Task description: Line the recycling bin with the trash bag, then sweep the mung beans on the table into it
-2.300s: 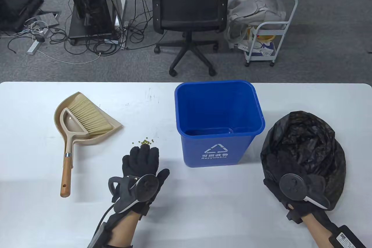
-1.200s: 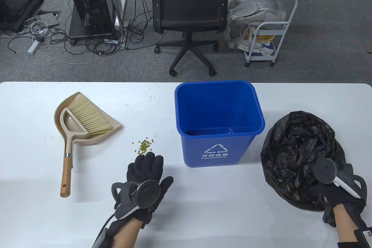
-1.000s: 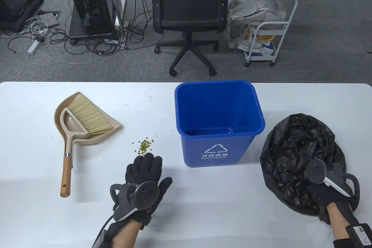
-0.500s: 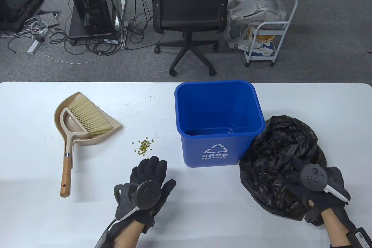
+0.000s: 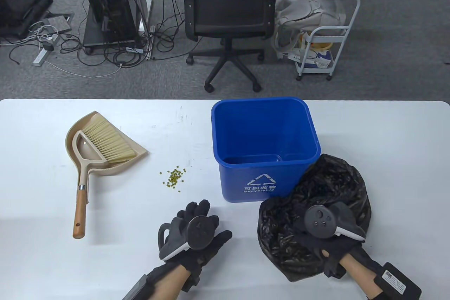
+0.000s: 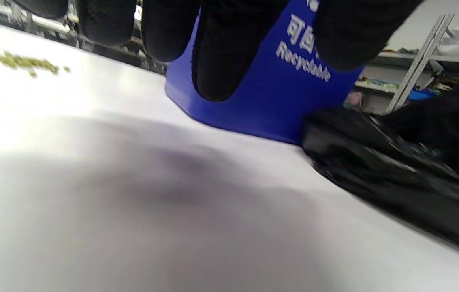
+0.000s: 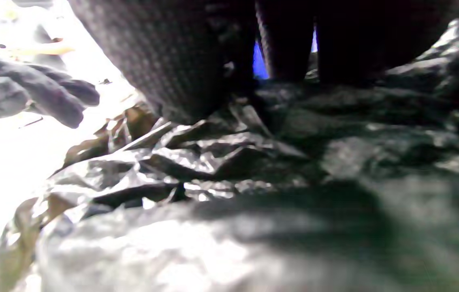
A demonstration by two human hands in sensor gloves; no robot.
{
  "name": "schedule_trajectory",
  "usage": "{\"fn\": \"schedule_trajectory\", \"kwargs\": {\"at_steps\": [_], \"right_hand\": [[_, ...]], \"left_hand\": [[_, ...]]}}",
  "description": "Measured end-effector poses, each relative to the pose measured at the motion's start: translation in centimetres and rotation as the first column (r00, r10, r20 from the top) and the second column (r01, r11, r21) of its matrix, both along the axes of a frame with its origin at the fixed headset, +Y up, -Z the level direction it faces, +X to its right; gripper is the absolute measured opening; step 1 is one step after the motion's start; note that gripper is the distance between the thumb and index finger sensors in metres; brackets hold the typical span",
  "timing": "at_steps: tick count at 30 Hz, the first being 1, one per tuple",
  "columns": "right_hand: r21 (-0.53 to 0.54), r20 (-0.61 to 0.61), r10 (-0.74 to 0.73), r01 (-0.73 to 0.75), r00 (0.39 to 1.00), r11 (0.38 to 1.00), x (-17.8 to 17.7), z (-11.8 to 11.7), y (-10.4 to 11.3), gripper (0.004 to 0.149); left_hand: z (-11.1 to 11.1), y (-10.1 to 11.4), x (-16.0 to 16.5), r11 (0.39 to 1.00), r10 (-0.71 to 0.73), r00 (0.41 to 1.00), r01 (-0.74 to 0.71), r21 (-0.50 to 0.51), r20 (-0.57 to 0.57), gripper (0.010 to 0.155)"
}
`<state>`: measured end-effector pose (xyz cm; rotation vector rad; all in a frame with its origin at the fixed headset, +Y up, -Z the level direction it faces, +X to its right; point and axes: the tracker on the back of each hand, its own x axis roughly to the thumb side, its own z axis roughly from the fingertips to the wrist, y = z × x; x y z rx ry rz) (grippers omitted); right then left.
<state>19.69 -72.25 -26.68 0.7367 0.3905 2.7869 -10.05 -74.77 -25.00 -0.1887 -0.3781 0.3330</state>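
The table view is evenly and brightly lit from above and rendered sharp, with only soft shadows cast on the white table (image 5: 42,187). The left wrist view is blurred throughout, and a broad grey shadow is spread across the tabletop. The right wrist view is overexposed at its left edge, dark at the top, and smeared over the glinting trash bag (image 7: 229,194).

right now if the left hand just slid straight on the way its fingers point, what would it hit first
Probably the blue recycling bin. The left hand points up the table and slightly right; in the left wrist view the bin's front wall lies straight beyond the fingertips. The mung beans sit off to its left. Depth is uncertain.
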Motion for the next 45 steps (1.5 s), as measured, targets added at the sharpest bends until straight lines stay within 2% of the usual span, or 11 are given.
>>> {"fn": "schedule_trajectory", "kwargs": {"at_steps": [5, 16, 19, 22, 27, 30, 33, 35, 39, 41, 45], "right_hand": [[0.004, -0.076, -0.022, 0.022, 0.997, 1.000, -3.6, 0.4, -0.4, 0.039], [0.065, -0.227, -0.024, 0.040, 0.974, 0.997, -9.1, 2.4, 0.2, 0.038], [0.070, -0.236, -0.032, 0.050, 0.971, 0.996, -9.6, 2.9, 0.4, 0.038], [0.099, -0.224, -0.015, 0.038, 0.975, 0.994, -9.1, 3.1, 1.0, 0.044], [0.185, -0.079, -0.085, 0.098, 0.993, 0.978, -4.2, 2.6, 4.2, 0.054], [0.234, 0.077, -0.104, 0.084, 0.992, 0.969, 0.7, 1.9, 5.9, 0.055], [0.230, 0.242, -0.086, 0.028, 0.966, 0.973, 5.4, 1.1, 6.1, 0.057], [0.149, 0.355, -0.051, -0.003, 0.933, 0.989, 8.4, 0.5, 5.3, 0.062], [-0.165, 0.481, 0.075, 0.006, 0.874, 0.986, 12.8, -0.2, 1.6, 0.085], [-0.241, 0.490, 0.076, 0.051, 0.869, 0.969, 13.8, -0.1, 0.0, 0.090], [-0.277, 0.472, 0.075, 0.066, 0.879, 0.959, 13.5, 0.0, -2.1, 0.089]], "left_hand": [[-0.5, -0.8, 1.4, 0.983, 0.143, 0.990, -0.141, -0.113, 0.002, 0.082], [-0.8, -1.4, 1.5, 0.996, 0.057, 0.997, -0.060, -0.062, -0.055, 0.082], [-0.8, -1.7, 2.1, 0.998, -0.008, 0.999, 0.006, -0.064, -0.035, 0.068], [-0.8, -1.7, 2.3, 0.998, -0.034, 0.999, 0.033, -0.054, -0.025, 0.042], [-1.0, -1.0, 1.3, 1.000, -0.005, 0.999, 0.004, -0.010, -0.037, 0.039], [-1.0, -0.2, 0.6, 0.999, -0.007, 0.999, 0.010, 0.053, -0.053, 0.039], [-0.8, 0.5, 0.2, 0.991, -0.042, 0.997, 0.050, 0.122, -0.062, 0.038], [-0.7, 0.9, 0.0, 0.987, -0.047, 0.996, 0.057, 0.153, -0.073, 0.038], [-0.4, 1.4, -0.3, 0.981, -0.041, 0.996, 0.057, 0.187, -0.084, 0.038], [-0.2, 1.5, -0.3, 0.977, -0.051, 0.995, 0.068, 0.201, -0.086, 0.038], [-0.2, 1.6, -0.3, 0.976, -0.053, 0.995, 0.070, 0.206, -0.088, 0.038]]}}
